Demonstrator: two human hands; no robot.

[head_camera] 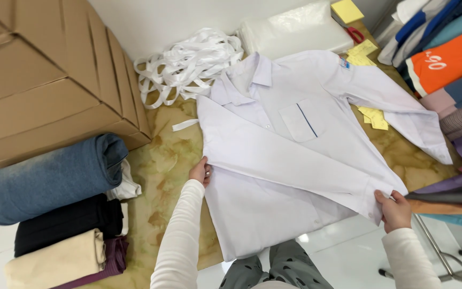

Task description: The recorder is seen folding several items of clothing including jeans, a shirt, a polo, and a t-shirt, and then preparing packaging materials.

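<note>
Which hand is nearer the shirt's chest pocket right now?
Left. The left hand grips the shirt's edge below-left of the chest pocket; the right hand holds the sleeve cuff, farther off, lower right.

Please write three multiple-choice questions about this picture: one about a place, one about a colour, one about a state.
1. Where do the fabric rolls lie?
A. left of the shirt
B. on the shirt
C. under the ribbon

2. What colour is the stripe on the shirt pocket?
A. red
B. blue
C. green

3. How is the sleeve that both hands hold?
A. rolled up
B. hanging off the table
C. folded across the shirt front

Answers:
1 A, they are stacked at the left edge.
2 B, a thin blue line shows.
3 C, left hand and right hand grip the sleeve lying across the white shirt.
</note>
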